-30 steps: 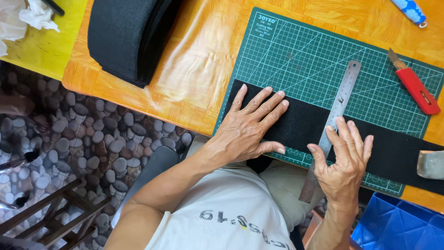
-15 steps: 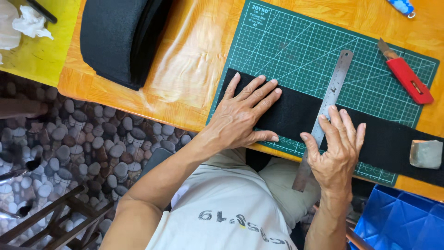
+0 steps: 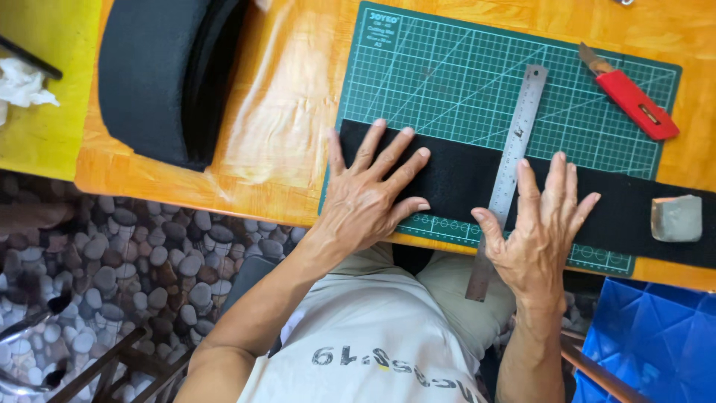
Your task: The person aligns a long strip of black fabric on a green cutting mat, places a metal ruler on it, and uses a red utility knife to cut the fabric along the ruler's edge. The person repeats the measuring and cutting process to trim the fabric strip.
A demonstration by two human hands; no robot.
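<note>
Left hand (image 3: 369, 194) flat, fingers spread, pressing black fabric strip (image 3: 455, 175) onto green cutting mat (image 3: 447, 75). Right hand (image 3: 537, 224) also open, palm down on strip, thumb touching steel ruler (image 3: 511, 168) laid across it between hands. Nothing gripped. Red utility knife (image 3: 630, 93) beyond right hand, untouched. Grey block (image 3: 676, 218) on strip, right of right hand. Strip looks uncut; seemingly positioning stage only.

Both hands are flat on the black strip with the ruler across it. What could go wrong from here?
The steel ruler lies loose across the black strip, and only the right hand is beside it, so it may slide off line. The ruler's near end overhangs the table edge and could tip if bumped. The red utility knife lies within reach with its tip exposed.
</note>
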